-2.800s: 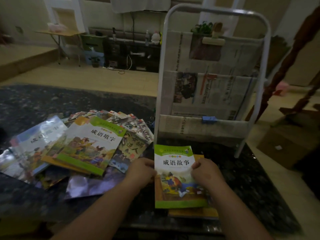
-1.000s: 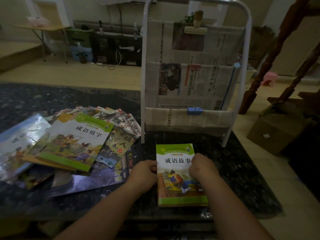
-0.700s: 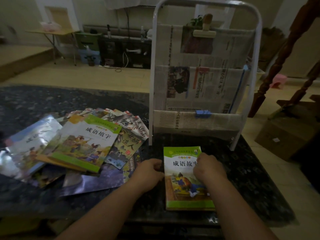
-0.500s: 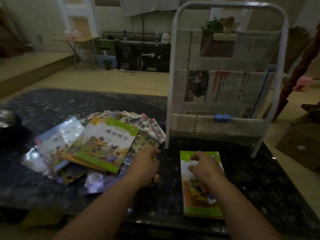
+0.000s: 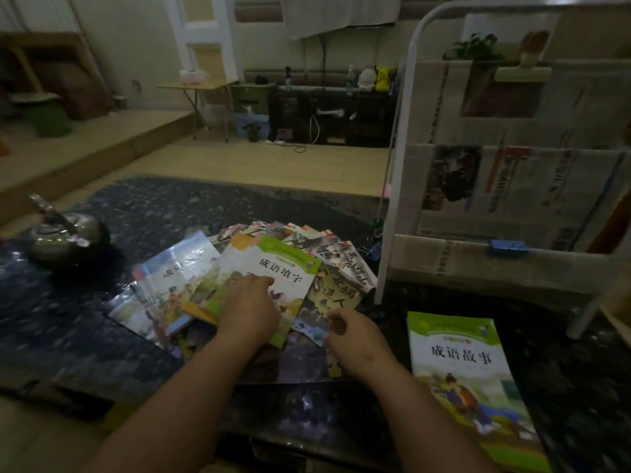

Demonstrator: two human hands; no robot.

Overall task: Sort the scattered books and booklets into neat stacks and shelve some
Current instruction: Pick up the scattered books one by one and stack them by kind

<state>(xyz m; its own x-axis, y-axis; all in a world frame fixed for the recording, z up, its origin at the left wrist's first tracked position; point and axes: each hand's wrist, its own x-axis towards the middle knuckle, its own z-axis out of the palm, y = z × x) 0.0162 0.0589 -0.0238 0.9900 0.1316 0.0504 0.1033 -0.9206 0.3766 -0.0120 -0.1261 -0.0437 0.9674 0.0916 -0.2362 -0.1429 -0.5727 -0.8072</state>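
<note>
Having let go of the neat green book stack (image 5: 461,363) near the newspaper rack (image 5: 403,165) on the worktop (image 5: 170,206), the left hand (image 5: 251,308) lay open on the scattered booklets (image 5: 191,278) and the right hand (image 5: 355,336) hovered loosely curled, empty, seemingly ready for another pick.

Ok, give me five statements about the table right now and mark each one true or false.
1. The left hand rests on the green-topped book in the scattered pile. True.
2. The right hand holds the lone green book. False: that book lies flat on the table, untouched; the right hand is at the pile's edge.
3. The white rack holds newspapers. True.
4. The metal kettle stands right of the rack. False: it stands at the table's left end.
5. A blue clip sits on the lowest newspaper. True.
</note>
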